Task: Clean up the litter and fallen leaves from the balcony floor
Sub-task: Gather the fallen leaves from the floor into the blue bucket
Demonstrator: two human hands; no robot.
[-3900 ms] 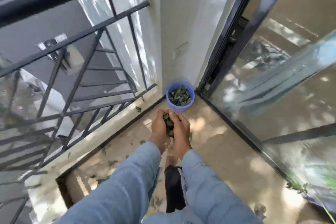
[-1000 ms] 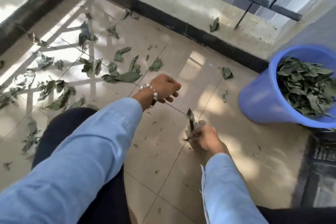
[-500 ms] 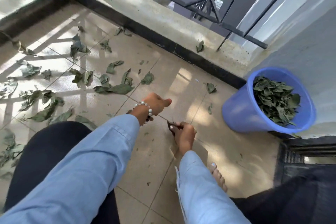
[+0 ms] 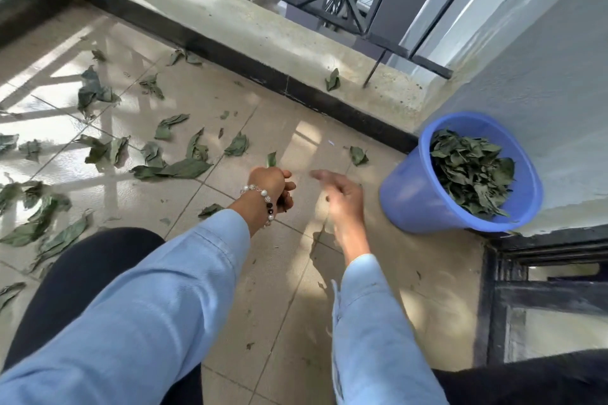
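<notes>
My left hand (image 4: 268,186) is curled into a fist around a small green leaf (image 4: 271,159) whose tip pokes up above the knuckles, over the tan tiled balcony floor (image 4: 289,273). A bracelet (image 4: 260,196) of pale and dark beads circles that wrist. My right hand (image 4: 340,199) hangs just beside it, blurred, fingers spread loose and holding nothing, the 2 hands near each other but not touching. Both arms are in light blue sleeves (image 4: 158,302), and my dark-trousered knee (image 4: 75,276) fills the lower left.

To the right of my right hand a blue bucket (image 4: 411,200) stands tilted in the corner against the grey wall (image 4: 543,76), already heaped with dry leaves (image 4: 470,174). Fallen leaves (image 4: 108,148) are scattered across the tiles to the left, thickest toward the left edge, with a long one (image 4: 182,169) lying flat just left of my fist. One leaf (image 4: 358,154) lies on the tiles between my hands and the black skirting, and 1 more (image 4: 332,79) rests up on the pale concrete ledge (image 4: 246,20) below the dark metal railing (image 4: 345,10) (tiny crumbs of leaf dot the floor nearer my sleeves). At the lower right runs the black track (image 4: 526,260) of a door frame.
</notes>
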